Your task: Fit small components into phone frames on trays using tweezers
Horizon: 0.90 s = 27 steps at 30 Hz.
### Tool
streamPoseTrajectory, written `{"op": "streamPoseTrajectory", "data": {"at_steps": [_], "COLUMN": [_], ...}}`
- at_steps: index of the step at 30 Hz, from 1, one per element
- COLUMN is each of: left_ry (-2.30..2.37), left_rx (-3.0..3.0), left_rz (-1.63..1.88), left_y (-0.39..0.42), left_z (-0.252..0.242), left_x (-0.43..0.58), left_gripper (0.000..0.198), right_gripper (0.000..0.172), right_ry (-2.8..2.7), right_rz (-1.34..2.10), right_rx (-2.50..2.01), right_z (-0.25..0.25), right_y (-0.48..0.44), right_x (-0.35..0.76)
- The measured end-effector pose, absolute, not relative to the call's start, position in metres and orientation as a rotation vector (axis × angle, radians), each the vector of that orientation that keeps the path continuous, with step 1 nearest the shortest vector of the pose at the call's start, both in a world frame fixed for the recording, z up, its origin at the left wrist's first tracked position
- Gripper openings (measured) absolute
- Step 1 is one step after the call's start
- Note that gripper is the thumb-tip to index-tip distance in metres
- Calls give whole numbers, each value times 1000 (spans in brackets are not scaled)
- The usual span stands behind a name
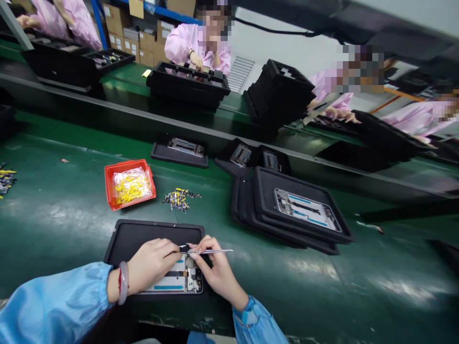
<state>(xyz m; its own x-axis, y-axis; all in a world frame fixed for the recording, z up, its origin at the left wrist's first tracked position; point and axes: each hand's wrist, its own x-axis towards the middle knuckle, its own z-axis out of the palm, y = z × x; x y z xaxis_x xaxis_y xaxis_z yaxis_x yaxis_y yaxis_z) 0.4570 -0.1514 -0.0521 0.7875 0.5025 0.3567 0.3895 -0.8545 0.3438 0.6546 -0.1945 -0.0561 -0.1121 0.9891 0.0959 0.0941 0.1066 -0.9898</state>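
A phone frame [179, 277] with blue strips and exposed metal parts lies in a black tray [154, 234] on the green belt. My left hand [150, 263], with a bangle on its wrist, lies over the frame's upper side, fingertips by a small black part [184, 248]. Whether those fingers grip that part, I cannot tell. My right hand [215, 267] pinches slim metal tweezers [215, 251], their tips at the same black part. Much of the frame is hidden under both hands.
A red bin [129, 185] holds a bag of yellow-tipped parts, with a loose pile of similar parts [177, 199] beside it. Stacked black trays [290, 205] carry another phone frame. Beyond a raised rail, people in pink smocks work at a second belt with black trays.
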Motion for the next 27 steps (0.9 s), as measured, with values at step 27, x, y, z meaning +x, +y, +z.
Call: {"op": "streamPoseTrajectory", "data": {"at_steps": [27], "left_ry": [696], "left_rx": [2939], "left_rz": [675], "left_y": [-161], "left_z": [-45], "left_x": [463], "left_gripper": [31], "right_gripper": [16], "right_ry": [-1058], "right_rz": [1008], "right_rx": [-1113], "right_z": [-55], "right_y": [-193], "right_x": [647]}}
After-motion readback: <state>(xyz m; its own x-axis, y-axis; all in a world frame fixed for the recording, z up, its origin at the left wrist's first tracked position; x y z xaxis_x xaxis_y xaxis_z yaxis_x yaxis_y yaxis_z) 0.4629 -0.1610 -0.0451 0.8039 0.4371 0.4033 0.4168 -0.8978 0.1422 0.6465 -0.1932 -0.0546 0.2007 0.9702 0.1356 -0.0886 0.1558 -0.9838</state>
